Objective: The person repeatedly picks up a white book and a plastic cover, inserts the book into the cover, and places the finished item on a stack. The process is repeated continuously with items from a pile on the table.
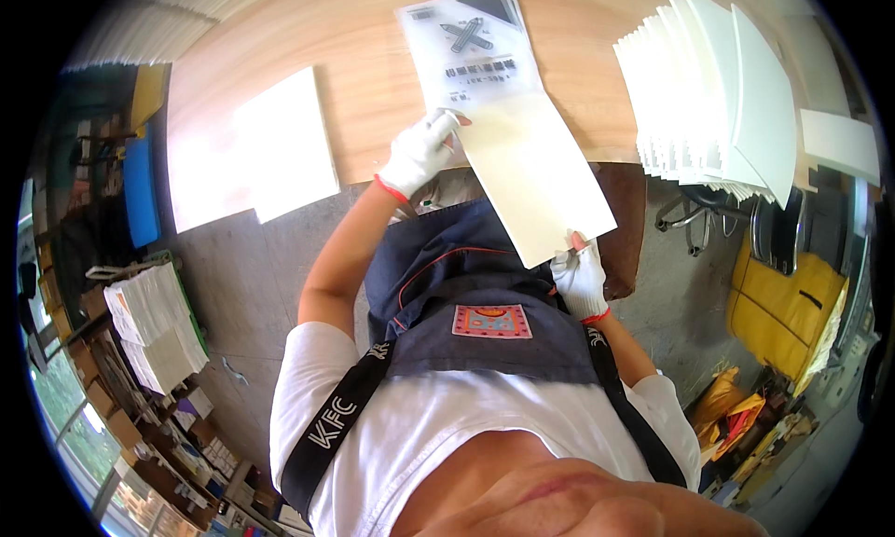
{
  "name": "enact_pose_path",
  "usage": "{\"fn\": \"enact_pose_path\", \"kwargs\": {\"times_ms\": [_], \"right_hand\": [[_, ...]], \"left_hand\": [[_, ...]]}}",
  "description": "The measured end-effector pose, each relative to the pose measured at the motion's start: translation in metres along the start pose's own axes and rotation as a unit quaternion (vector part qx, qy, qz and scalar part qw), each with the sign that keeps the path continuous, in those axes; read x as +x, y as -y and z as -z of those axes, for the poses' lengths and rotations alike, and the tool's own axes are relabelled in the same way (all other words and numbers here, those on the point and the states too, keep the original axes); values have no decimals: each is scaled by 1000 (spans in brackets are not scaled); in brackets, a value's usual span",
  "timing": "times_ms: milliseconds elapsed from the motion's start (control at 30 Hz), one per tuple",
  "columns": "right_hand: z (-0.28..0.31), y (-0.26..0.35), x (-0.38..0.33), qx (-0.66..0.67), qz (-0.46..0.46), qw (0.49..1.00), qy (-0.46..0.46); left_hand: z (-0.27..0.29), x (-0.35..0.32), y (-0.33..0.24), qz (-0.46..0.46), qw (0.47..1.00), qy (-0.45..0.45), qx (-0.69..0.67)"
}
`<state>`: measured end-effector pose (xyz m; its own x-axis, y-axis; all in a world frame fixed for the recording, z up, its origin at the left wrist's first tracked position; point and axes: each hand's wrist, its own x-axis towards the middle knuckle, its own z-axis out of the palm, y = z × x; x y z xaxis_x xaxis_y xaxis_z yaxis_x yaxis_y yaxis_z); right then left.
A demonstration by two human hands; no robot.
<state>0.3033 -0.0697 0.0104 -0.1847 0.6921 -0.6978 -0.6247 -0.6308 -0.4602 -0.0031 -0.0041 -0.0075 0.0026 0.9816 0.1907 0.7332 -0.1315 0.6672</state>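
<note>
White shirt (429,408); left hand (421,155) grips cream paper (533,178) at left; right hand (580,281) pinches its near edge

Head-worn fisheye looks down at both hands (419,155), rim seemingly blurred.

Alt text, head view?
Gloved right hand holds cream paper by its near edge; gloved left hand is at its far left corner, by clear printed sleeves on a wooden table. White paper lies left, fanned white sheets right.
</note>
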Motion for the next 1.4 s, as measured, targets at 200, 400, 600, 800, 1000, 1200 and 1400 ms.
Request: {"fn": "enact_pose_path", "kwargs": {"times_ms": [200, 400, 600, 800, 1000, 1200, 1400], "right_hand": [[-14, -11, 4, -27, 36, 997, 69], [3, -26, -1, -84, 91, 985, 119], [7, -45, 6, -137, 58, 987, 65], [-17, -92, 81, -61, 28, 993, 93], [-28, -92, 147, 9, 58, 959, 276], [87, -57, 114, -287, 138, 946, -64], [290, -116, 61, -707, -218, 656, -146]], "left_hand": [[-70, -35, -27, 108, 849, -286, -430], [-121, -31, -20, 188, 568, -243, -764], [-161, -78, -4, 203, 638, -130, -732], [-165, -102, 0, 336, 705, -176, -599], [-112, -98, 4, 387, 694, -22, -607], [-19, -200, 87, 349, 892, -198, -207], [-73, -423, 143, 499, 775, 387, 40]]}}
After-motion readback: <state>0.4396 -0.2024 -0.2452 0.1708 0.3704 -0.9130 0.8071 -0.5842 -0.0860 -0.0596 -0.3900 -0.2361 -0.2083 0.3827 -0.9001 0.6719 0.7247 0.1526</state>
